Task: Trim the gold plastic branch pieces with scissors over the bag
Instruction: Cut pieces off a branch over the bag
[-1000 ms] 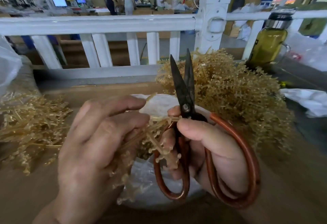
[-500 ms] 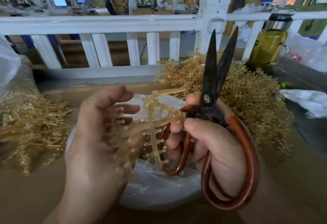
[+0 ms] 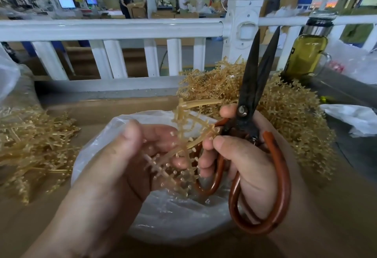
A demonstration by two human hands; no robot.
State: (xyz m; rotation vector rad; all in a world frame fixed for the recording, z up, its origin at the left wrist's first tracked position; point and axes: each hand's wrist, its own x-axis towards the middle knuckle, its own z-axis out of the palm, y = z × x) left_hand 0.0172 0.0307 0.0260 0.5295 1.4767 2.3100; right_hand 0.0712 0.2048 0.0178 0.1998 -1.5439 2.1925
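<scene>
The gold branch piece [image 3: 184, 135] sits at the centre of the frame, between the two hands and directly above the clear plastic bag [image 3: 163, 221], which lies open on the brown tabletop [image 3: 40, 217]. The left hand [image 3: 126, 166] cups it from below, with the fingers curled round the knobbly twigs and the thumb raised. The right hand [image 3: 244, 155] is clamped on the red-brown handles of the scissors [image 3: 252, 94], and its thumb and fingertips also touch the end of one stem.

The piece lies to the left of the scissors' pivot and slightly below it. Its thickest stem runs diagonally from lower left to upper right, ending at the right hand's fingertips. A second stem runs nearly level towards the right, behind the forefinger. The blades stand almost upright, their tips a little apart and pointing at the top of the frame, away from the piece. No edge is on a stem, so a cut would probably need the blades tipped down and left across that diagonal.

A large pile of gold branches [image 3: 295, 119] lies behind the right hand, and a smaller heap [image 3: 30, 145] at mid left.
</scene>
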